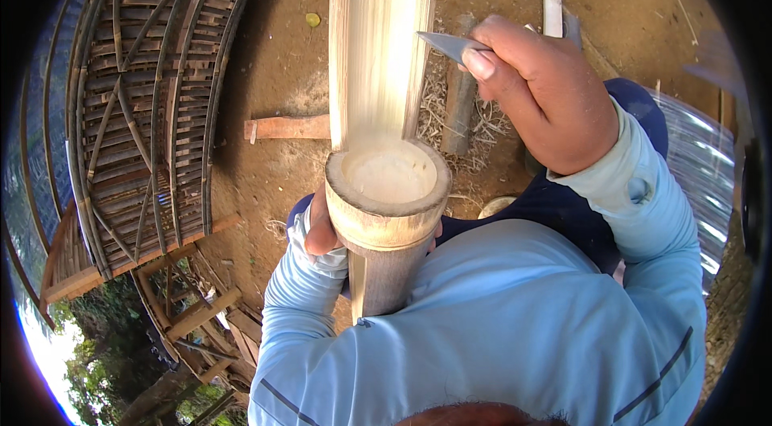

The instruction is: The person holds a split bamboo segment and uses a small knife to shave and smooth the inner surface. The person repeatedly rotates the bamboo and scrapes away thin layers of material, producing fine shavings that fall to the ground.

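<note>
A thick bamboo section (pixel 390 221) stands upright against my front, with a round, pale hollow facing up at its cut end. From its far rim a long, curved half-wall of split bamboo reaches away. My left hand (pixel 320 225) is wrapped round the near section from the left; most of its fingers are hidden behind the bamboo. In my right hand (pixel 555 96) is a knife with a short, pointed grey blade (pixel 448 43), pinched between thumb and forefinger. The blade tip points left, close to or over the right edge of the half-wall. The handle is hidden in my fist.
On the dirt ground lie a reddish wood piece (pixel 289 128), thin shavings (pixel 488 129), a bamboo length (pixel 460 108) and a pale split strip (pixel 552 13). A slatted bamboo structure (pixel 153 88) lines the left. Shiny clear sheeting (pixel 704 161) is at the right.
</note>
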Action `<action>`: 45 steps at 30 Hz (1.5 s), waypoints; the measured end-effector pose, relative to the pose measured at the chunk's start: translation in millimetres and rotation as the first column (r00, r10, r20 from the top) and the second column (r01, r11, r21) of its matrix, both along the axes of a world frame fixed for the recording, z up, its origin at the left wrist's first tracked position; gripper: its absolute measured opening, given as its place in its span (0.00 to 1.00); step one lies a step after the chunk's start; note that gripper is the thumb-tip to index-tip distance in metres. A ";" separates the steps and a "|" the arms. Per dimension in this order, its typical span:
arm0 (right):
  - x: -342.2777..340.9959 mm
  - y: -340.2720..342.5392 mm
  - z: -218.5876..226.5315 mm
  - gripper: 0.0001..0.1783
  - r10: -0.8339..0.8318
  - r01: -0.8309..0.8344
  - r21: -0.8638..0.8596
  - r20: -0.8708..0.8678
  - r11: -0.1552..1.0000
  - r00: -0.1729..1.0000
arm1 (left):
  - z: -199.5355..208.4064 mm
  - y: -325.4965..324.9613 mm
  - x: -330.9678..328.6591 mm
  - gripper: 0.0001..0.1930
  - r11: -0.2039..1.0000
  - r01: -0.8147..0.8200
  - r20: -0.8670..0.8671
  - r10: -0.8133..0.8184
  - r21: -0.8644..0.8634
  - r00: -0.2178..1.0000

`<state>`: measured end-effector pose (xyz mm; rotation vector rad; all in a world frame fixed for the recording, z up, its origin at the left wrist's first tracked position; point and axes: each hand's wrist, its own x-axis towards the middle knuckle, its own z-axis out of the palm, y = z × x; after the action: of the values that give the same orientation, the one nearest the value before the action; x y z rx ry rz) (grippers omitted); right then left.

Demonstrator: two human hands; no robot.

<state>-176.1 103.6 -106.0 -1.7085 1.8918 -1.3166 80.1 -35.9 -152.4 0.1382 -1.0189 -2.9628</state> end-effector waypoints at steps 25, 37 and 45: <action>10.8 -22.1 -5.0 0.11 -0.159 0.126 -0.147 -0.239 0.981 0.958 | -20.4 -19.1 24.7 0.73 0.978 0.052 0.108 -0.030 -0.204 0.994; 13.7 -13.5 -5.7 0.09 -0.059 0.059 -0.008 -0.176 0.998 0.983 | -11.8 -9.6 19.9 0.73 0.976 0.010 0.085 0.008 -0.216 0.996; 20.6 -8.1 -10.0 0.04 0.048 -0.040 0.068 -0.107 0.997 0.993 | -17.1 -8.8 13.8 0.73 0.988 0.004 -0.034 -0.009 -0.156 0.999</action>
<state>-155.5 95.5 -116.1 -1.8122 1.9215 -1.1544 93.9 -44.7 -169.5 0.0821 -1.2427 -2.8652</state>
